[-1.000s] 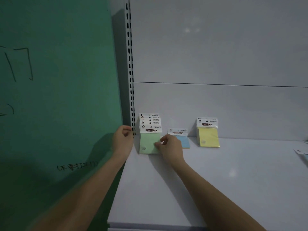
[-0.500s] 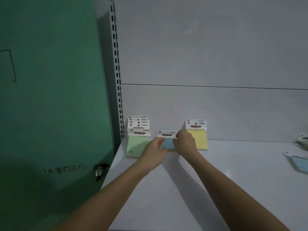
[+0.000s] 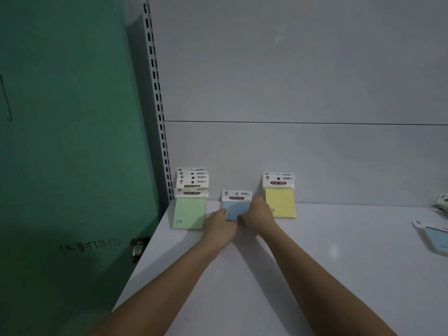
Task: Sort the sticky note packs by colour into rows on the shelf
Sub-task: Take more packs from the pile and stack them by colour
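Now both hands, left hand (image 3: 219, 224) and right hand (image 3: 258, 213), on blue pack (image 3: 235, 207).

Blue sticky note pack (image 3: 234, 206) lies flat on the white shelf (image 3: 303, 263), white "STICKY NOTE" header card toward the back wall, between the other two colours. Green packs (image 3: 189, 215) sit left in an overlapping row running back to the wall. Yellow pack (image 3: 280, 201) leans right, near the wall. More blue packs (image 3: 436, 238) lie far right, well apart.
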`<state>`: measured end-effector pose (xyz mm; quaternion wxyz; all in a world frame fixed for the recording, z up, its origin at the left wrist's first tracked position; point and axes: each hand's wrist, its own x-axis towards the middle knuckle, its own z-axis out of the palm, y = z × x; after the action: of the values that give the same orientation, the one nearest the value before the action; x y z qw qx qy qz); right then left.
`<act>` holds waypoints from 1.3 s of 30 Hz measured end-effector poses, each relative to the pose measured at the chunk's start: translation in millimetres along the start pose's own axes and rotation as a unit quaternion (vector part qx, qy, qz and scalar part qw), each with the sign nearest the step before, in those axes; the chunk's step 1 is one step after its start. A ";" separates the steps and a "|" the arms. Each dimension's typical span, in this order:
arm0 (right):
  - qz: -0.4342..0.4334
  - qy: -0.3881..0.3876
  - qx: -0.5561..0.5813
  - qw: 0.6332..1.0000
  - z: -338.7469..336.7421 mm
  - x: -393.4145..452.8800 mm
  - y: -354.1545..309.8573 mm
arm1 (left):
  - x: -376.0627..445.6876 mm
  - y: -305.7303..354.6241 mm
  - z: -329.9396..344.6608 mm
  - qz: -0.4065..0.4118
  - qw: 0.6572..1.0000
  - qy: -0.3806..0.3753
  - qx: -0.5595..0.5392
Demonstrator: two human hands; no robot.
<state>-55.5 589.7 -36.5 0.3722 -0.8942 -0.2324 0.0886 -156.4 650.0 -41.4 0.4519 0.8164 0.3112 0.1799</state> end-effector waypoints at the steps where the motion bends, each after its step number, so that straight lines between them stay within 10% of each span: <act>1: 0.007 -0.017 0.017 1.000 -1.5 1.4 2.0 | 0.3 -1.5 2.0 -0.002 1.000 0.004 -0.003; 10: -0.023 0.067 0.092 0.993 -5.5 2.4 5.4 | -8.4 6.2 3.4 0.041 0.999 0.006 -0.029; 21: -0.051 0.135 -0.004 0.990 9.6 22.7 -8.2 | -25.6 -31.9 6.8 0.220 0.913 -0.058 0.340; 39: -0.055 0.144 -0.017 0.988 5.3 9.3 -20.8 | -23.3 -34.9 9.3 0.229 0.911 -0.030 0.343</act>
<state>-56.3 610.3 -25.4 0.3907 -0.8898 -0.2266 -0.0653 -180.4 642.5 -76.2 0.0999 0.9750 0.1446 0.1357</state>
